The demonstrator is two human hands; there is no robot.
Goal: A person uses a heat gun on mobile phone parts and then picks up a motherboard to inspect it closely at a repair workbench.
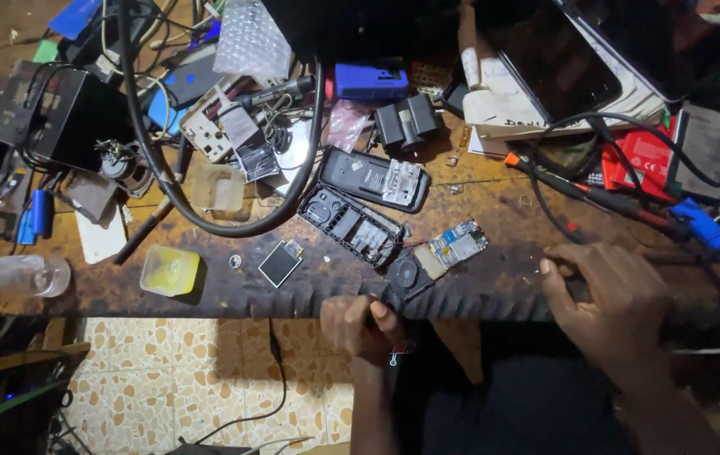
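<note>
My left hand (360, 327) is curled at the workbench's front edge (478, 305), fingers closed on something small and thin; what it is I cannot make out. Just beyond it lie a round black speaker part (408, 275) and a small circuit board (458, 244) joined by thin wires. My right hand (609, 295) rests palm down on the bench edge, fingers pressed to the wood near a dark thin tool. Two opened black phone shells (350, 224), (374, 178) lie in the middle of the bench. A small black square screen (279, 264) lies to the left.
A thick black cable (233, 226) loops across the bench. A yellow tub (169, 270), a clear bottle (10, 276), a black box with wires (56, 114), a blue device (370, 82), batteries (406, 122), tablets (558, 63), red packs (642, 160) and probes (630, 215) crowd the surface. Tiled floor lies below.
</note>
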